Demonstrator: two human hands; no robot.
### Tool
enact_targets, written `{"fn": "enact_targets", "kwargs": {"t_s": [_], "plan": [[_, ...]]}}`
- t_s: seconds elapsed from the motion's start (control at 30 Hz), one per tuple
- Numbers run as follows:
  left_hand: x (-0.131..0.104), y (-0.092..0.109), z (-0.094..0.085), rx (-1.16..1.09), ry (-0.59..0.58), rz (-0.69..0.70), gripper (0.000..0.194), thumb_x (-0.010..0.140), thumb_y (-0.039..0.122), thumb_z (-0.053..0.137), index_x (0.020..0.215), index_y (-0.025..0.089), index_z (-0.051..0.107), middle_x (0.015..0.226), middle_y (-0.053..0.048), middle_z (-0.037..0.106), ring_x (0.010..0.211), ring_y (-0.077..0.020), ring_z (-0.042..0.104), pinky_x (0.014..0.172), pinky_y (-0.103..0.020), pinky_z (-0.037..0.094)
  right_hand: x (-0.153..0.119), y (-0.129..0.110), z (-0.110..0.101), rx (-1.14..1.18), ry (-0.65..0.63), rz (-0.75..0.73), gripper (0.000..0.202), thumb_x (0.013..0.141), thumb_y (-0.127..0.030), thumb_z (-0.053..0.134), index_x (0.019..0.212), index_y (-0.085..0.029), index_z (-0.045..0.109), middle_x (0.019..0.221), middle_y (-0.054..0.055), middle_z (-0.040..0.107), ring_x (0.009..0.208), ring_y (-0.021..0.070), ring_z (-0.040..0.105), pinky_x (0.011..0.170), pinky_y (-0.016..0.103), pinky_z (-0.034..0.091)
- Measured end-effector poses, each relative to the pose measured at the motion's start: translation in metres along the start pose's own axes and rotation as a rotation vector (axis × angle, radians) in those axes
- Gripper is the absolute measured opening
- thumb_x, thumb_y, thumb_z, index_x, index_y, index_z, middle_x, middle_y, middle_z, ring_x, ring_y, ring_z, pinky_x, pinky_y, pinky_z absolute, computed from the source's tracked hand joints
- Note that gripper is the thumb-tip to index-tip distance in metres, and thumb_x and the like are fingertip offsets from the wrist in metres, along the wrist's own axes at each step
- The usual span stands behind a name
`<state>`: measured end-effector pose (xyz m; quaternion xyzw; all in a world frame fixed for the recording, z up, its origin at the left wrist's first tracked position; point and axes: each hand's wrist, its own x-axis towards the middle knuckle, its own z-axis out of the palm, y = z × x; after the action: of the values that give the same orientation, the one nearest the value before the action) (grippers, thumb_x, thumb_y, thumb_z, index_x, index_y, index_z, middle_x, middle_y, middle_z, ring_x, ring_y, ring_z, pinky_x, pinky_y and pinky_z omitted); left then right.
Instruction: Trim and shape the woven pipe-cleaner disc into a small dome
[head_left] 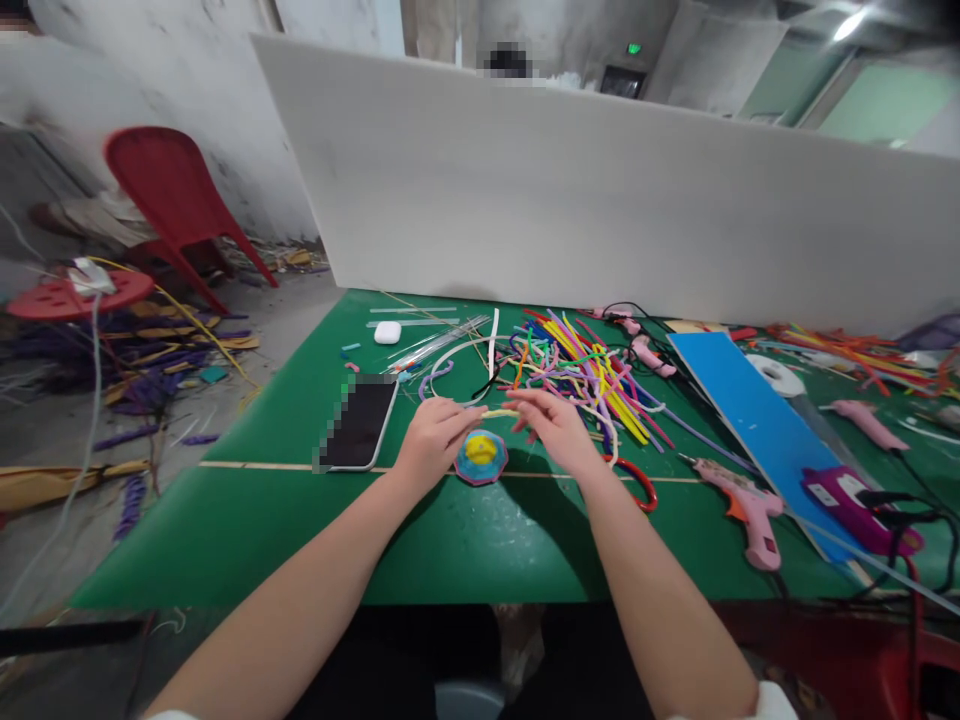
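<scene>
Between my hands stretches a short, pale yellow pipe cleaner [501,412]. My left hand [433,435] pinches one end of it. At the other end, the fingers of my right hand [551,425] close on it. Just below lies a small round craft piece [481,458] on the green table, blue with a yellow middle and a pinkish rim; neither hand clearly touches it. A heap of coloured pipe cleaners [585,370] spreads beyond my right hand. Red-handled scissors [637,485] lie by my right wrist, partly hidden by the arm.
A phone [361,422] and a white earphone case [388,332] lie to the left. Right of my arm are a pink glue gun [742,505], a blue board [750,430], a purple power strip [862,508] and cables. A white partition [600,190] stands along the table's far edge.
</scene>
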<state>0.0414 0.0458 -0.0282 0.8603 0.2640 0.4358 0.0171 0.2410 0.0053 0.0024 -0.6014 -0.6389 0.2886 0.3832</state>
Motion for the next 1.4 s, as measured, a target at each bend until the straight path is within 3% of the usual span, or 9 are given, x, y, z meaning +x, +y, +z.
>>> {"fn": "enact_targets", "kwargs": {"t_s": [0.03,0.17,0.3,0.43,0.6,0.8,1.0,1.2,1.4], "plan": [[0.000,-0.002,-0.001,0.013,0.026,-0.054,0.022,0.084,0.024,0.049,0.096,0.017,0.065,0.073,-0.004,0.065,0.071,-0.0131,0.057,0.067,-0.027,0.045,0.010,0.005,-0.011,-0.244,0.065,0.047,0.034,0.086,-0.039,0.037,0.111,-0.027,0.056,0.094,0.001,0.067,0.071,0.0115,0.063,0.056,0.021,0.047],[0.020,-0.007,-0.008,0.117,0.107,-0.280,0.027,0.087,0.030,0.043,0.099,0.018,0.065,0.071,-0.002,0.059,0.062,-0.0103,0.054,0.058,-0.022,0.043,0.056,0.040,-0.053,-0.523,0.249,0.203,0.028,0.084,-0.024,0.040,0.098,-0.016,0.063,0.096,0.011,0.065,0.089,0.0214,0.060,0.077,0.033,0.045],[0.080,-0.013,-0.008,0.200,0.110,-0.213,0.035,0.090,0.031,0.036,0.111,0.017,0.059,0.077,-0.006,0.058,0.072,-0.0137,0.054,0.067,-0.027,0.043,0.083,0.074,-0.065,-0.690,0.239,0.290,0.018,0.075,-0.018,0.052,0.085,-0.017,0.067,0.099,0.014,0.064,0.094,0.0260,0.058,0.079,0.037,0.043],[0.122,-0.022,0.010,0.332,-0.075,-0.148,0.047,0.086,0.033,0.043,0.129,0.016,0.040,0.120,-0.014,0.051,0.109,-0.0262,0.046,0.095,-0.046,0.031,0.086,0.087,-0.061,-0.748,0.232,0.310,0.015,0.075,-0.020,0.052,0.077,-0.018,0.067,0.092,0.012,0.065,0.090,0.0247,0.060,0.076,0.036,0.043],[0.098,-0.026,0.024,0.293,-0.252,-0.236,0.044,0.085,0.028,0.041,0.128,0.018,0.041,0.131,-0.013,0.043,0.120,-0.0265,0.039,0.100,-0.049,0.028,0.082,0.083,-0.081,-0.659,0.348,0.257,0.019,0.075,-0.023,0.050,0.080,-0.018,0.068,0.085,0.010,0.067,0.086,0.0236,0.060,0.076,0.034,0.042],[0.071,-0.020,0.017,0.156,-0.193,-0.252,0.041,0.083,0.025,0.044,0.123,0.016,0.047,0.125,-0.013,0.049,0.115,-0.0225,0.046,0.097,-0.040,0.036,0.077,0.065,-0.110,-0.394,0.525,0.176,0.023,0.071,-0.027,0.054,0.086,-0.016,0.068,0.084,0.008,0.068,0.078,0.0185,0.059,0.072,0.030,0.044],[0.071,-0.005,0.017,0.045,-0.133,-0.183,0.035,0.083,0.022,0.045,0.117,0.015,0.052,0.121,-0.012,0.053,0.112,-0.0201,0.048,0.096,-0.038,0.039,0.076,0.062,-0.119,-0.028,0.587,0.246,0.025,0.073,-0.025,0.051,0.089,-0.013,0.064,0.075,0.007,0.067,0.048,0.0097,0.052,0.046,0.025,0.043],[0.066,0.007,0.006,0.042,-0.034,-0.101,0.035,0.084,0.021,0.045,0.118,0.017,0.051,0.119,-0.013,0.054,0.110,-0.0208,0.050,0.092,-0.041,0.041,0.051,0.030,-0.088,0.160,0.530,0.197,0.028,0.066,-0.029,0.060,0.090,-0.014,0.065,0.074,0.005,0.067,0.053,0.0096,0.055,0.044,0.021,0.042],[0.042,0.006,-0.013,0.234,-0.085,0.202,0.028,0.083,0.026,0.051,0.110,0.026,0.058,0.123,-0.006,0.054,0.121,-0.0236,0.038,0.101,-0.049,0.025,0.009,-0.013,-0.012,0.283,0.099,0.145,0.026,0.064,-0.032,0.064,0.085,-0.016,0.068,0.077,0.005,0.069,0.062,0.0128,0.061,0.044,0.019,0.041]]}}
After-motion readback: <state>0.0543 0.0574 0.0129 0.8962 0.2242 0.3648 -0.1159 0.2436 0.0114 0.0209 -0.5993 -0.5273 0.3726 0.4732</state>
